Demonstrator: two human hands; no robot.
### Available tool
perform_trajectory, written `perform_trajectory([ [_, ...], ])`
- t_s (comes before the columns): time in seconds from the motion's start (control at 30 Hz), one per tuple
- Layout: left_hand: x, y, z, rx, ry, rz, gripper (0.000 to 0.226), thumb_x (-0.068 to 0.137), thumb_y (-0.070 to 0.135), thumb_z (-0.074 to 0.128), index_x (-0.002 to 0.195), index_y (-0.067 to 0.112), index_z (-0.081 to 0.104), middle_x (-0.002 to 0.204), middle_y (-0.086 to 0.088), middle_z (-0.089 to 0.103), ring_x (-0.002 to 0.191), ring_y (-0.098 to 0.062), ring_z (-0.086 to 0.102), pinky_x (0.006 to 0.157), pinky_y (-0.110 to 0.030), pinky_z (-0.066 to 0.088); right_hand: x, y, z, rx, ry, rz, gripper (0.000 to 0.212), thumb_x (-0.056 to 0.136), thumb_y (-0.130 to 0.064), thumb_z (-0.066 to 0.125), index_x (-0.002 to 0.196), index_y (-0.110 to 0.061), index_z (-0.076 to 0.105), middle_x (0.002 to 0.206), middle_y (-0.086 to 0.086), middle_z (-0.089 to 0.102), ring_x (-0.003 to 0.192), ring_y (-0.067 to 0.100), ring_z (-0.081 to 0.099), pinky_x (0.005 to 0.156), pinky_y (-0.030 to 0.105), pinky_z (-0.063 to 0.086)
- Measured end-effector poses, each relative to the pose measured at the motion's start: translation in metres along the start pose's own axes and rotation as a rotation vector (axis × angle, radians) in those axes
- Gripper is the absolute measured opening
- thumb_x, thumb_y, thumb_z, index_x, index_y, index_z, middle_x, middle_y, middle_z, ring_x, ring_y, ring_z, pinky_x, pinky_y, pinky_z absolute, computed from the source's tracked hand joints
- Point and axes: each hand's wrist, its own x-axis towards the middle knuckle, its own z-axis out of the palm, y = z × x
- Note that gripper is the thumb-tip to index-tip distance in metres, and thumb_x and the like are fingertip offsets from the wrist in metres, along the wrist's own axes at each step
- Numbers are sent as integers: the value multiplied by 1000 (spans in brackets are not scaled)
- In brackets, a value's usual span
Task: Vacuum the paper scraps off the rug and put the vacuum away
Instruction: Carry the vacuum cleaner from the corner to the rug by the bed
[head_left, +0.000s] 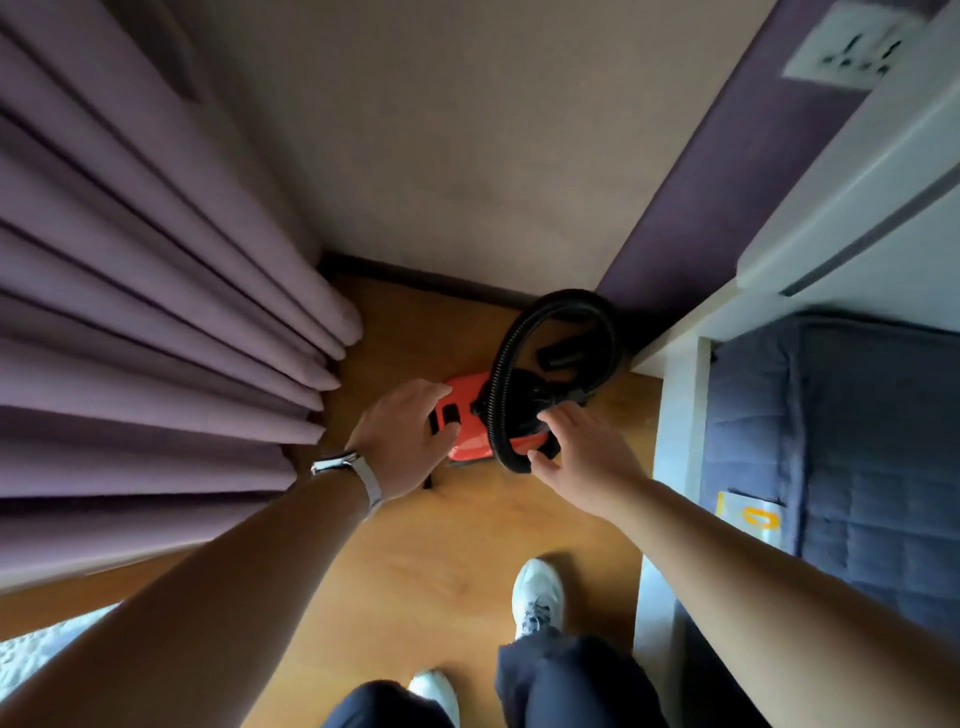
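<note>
A: Where does the vacuum cleaner (467, 441) sit?

B: On the wooden floor (415, 561) at the middle of the frame, tucked into the corner. Its hose (503, 364) arches in a loop above it.

A: And the hands?

B: Both are spread wide and neither has closed on anything. The left hand (400, 447) is at the red body's left end by the black buttons. The right hand (587, 457) has its fingertips at the hose and the black top. I cannot tell whether they press or only hover.

A: What could go wrong?

B: I think the loose hose could swing or snag if the body is lifted from 1 end. A fingertip hold on the smooth red shell could also slip.

A: What crowds the spot?

B: The purple curtain (156, 312) hangs close on the left, and the white bed frame (675, 415) and blue mattress (857, 441) are on the right. A black nozzle piece (563, 351) lies inside the loop, and 2 white shoes (537, 592) stand just below. The rug (31, 660) only shows at the lower left, and I can see no scraps on it.
</note>
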Motion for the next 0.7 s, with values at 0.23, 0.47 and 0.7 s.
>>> perform_trajectory([
  [0.23,66,-78,137,-40,34,21,50,94,39,57,139,20,49,140,-2,50,127,-22,47,105,-40,41,67,52,140,-5,-26,-55,54,93,-52,50,138,-23,43,135,-5,49,118,18,54,91,35,51],
  [0.47,100,-125,211,-79,151,90,48,94,33,60,137,16,51,138,-8,51,125,-26,49,103,-41,43,112,79,216,96,83,-43,61,91,-51,57,141,-19,41,138,-5,48,126,15,48,96,28,45],
  [0.7,102,-130,231,-105,186,74,50,95,37,58,140,19,48,141,-2,49,126,-21,47,104,-39,42,125,69,242,243,178,-77,61,85,-50,68,134,-21,44,123,-8,54,118,12,53,95,28,51],
])
